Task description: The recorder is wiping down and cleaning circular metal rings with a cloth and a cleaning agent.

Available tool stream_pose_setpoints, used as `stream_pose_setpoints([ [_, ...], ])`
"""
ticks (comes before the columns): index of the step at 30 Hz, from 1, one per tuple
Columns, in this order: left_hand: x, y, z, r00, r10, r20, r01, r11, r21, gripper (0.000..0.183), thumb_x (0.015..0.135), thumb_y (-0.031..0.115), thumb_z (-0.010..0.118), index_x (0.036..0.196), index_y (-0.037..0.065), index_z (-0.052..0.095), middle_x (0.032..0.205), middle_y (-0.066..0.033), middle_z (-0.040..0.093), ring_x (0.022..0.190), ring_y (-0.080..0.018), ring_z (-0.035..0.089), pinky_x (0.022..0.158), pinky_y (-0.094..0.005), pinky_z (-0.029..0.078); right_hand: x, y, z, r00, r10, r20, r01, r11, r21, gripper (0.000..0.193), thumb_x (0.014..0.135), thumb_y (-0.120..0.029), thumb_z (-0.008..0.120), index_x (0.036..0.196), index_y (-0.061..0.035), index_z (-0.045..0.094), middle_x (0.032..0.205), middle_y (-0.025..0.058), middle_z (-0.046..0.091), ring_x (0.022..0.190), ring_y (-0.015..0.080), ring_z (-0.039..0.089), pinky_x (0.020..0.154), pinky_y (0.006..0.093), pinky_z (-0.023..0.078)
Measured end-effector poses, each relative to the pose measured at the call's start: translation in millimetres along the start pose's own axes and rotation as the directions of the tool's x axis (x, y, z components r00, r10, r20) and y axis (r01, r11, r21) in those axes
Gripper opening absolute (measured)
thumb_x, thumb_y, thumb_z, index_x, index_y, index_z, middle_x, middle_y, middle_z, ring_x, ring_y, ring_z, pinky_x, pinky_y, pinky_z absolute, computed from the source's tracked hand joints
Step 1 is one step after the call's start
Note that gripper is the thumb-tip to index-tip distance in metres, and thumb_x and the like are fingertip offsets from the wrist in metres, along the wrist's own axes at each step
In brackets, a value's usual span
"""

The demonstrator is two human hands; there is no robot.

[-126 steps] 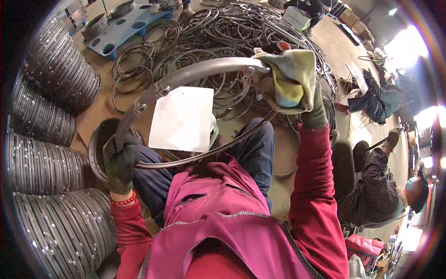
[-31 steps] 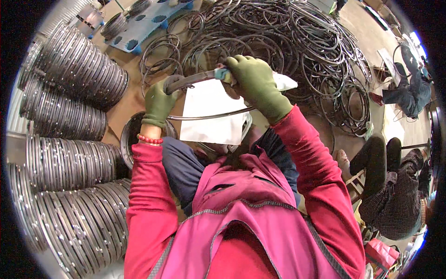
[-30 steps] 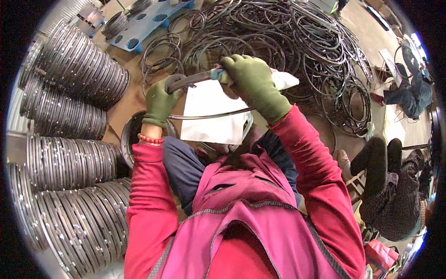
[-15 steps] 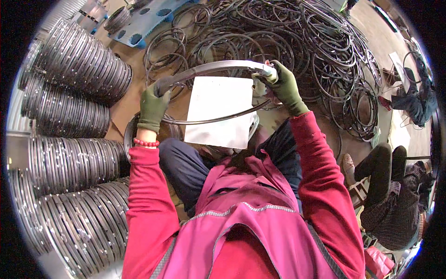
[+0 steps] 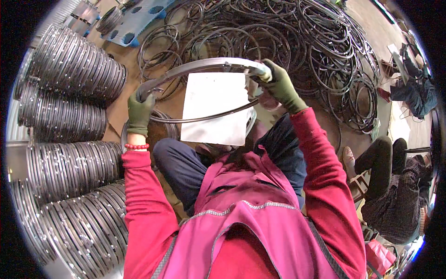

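Both my hands, in olive-green gloves, hold a thin, dark, round wheel rim [image 5: 209, 65] tilted in front of me. My left hand [image 5: 141, 111] is closed round its left side, with a red bead bracelet at the wrist. On the far right of the ring my right hand [image 5: 283, 90] grips it, fingers wrapped over. A small pale piece [image 5: 265, 73] shows by those fingers; its kind is unclear. Under the ring, between my knees, a white rectangular sheet [image 5: 213, 109] lies over something mostly hidden.
Tall stacks of dark rims [image 5: 76, 169] line my left side. A large tangled heap of loose rims [image 5: 320, 51] covers the floor ahead, near a blue-grey pallet [image 5: 134, 23]. A seated person's leg [image 5: 378, 162] is at my right; another person [image 5: 413, 95] sits farther off.
My left hand has shifted left and slightly nearer with its side of the rim. My right hand stays at about the same place on the ring. The view has shifted a little.
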State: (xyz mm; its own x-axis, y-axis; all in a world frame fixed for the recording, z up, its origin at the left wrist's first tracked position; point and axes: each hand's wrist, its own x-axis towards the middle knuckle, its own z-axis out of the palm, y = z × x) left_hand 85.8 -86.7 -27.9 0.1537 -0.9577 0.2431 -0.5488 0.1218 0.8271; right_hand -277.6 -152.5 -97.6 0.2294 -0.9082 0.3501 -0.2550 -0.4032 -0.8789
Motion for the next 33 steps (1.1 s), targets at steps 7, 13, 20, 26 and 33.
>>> stream_pose_setpoints([
  [7, -0.9, -23.3, -6.3, 0.996, 0.047, -0.071, -0.049, 0.999, -0.023, 0.023, 0.077, 0.000, 0.056, 0.100, -0.001, 0.060, 0.082, -0.0033, 0.062, 0.067, -0.0079, 0.055, 0.059, -0.0209, 0.043, -6.8, 3.9, 9.9, 0.996, 0.070, -0.049, -0.057, 0.972, 0.229, 0.036, 0.075, -0.001, 0.068, 0.108, -0.0011, 0.054, 0.094, -0.0017, 0.059, 0.087, 0.0061, 0.051, 0.078, 0.0221, 0.043],
  [13, -6.0, -10.9, -5.4, 0.985, 0.075, 0.156, -0.048, 0.984, -0.171, 0.050, 0.075, 0.002, 0.064, 0.122, 0.001, 0.047, 0.107, -0.0076, 0.058, 0.096, -0.0149, 0.054, 0.081, -0.0263, 0.043, -4.6, -24.4, -14.1, 0.992, 0.020, -0.128, -0.014, 0.999, 0.051, 0.023, 0.076, 0.002, 0.064, 0.097, 0.0001, 0.056, 0.088, -0.0022, 0.059, 0.083, 0.0055, 0.050, 0.074, 0.0216, 0.044],
  [20, -3.2, 103.0, 21.1, 0.800, 0.391, 0.456, -0.525, 0.823, 0.215, 0.078, 0.067, 0.031, 0.075, 0.131, 0.007, 0.038, 0.125, -0.0160, 0.047, 0.116, -0.0310, 0.044, 0.099, -0.0377, 0.034, -1.6, -83.3, -28.0, 0.993, -0.119, -0.026, 0.089, 0.854, -0.512, 0.044, 0.066, -0.015, 0.071, 0.107, -0.0068, 0.057, 0.094, 0.0136, 0.064, 0.087, 0.0280, 0.063, 0.071, 0.0306, 0.048],
  [26, -10.8, 117.4, 62.7, 0.936, 0.215, 0.278, -0.337, 0.776, 0.533, 0.024, 0.074, 0.021, 0.061, 0.097, 0.014, 0.063, 0.082, -0.0151, 0.063, 0.076, -0.0333, 0.061, 0.064, -0.0407, 0.049, 8.5, -160.3, 33.7, 0.929, -0.200, 0.312, 0.369, 0.578, -0.728, 0.030, 0.061, -0.016, 0.071, 0.087, -0.0118, 0.058, 0.083, 0.0076, 0.062, 0.081, 0.0262, 0.063, 0.062, 0.0382, 0.051],
  [33, -17.1, 77.3, 27.3, 0.940, 0.262, 0.219, -0.315, 0.913, 0.260, 0.030, 0.069, 0.005, 0.065, 0.098, 0.012, 0.065, 0.086, -0.0110, 0.065, 0.079, -0.0259, 0.064, 0.067, -0.0322, 0.049, -9.2, -110.7, -11.8, 0.970, -0.191, 0.149, 0.238, 0.866, -0.440, 0.054, 0.064, -0.018, 0.073, 0.111, -0.0020, 0.053, 0.099, 0.0162, 0.062, 0.089, 0.0283, 0.062, 0.075, 0.0318, 0.049],
])
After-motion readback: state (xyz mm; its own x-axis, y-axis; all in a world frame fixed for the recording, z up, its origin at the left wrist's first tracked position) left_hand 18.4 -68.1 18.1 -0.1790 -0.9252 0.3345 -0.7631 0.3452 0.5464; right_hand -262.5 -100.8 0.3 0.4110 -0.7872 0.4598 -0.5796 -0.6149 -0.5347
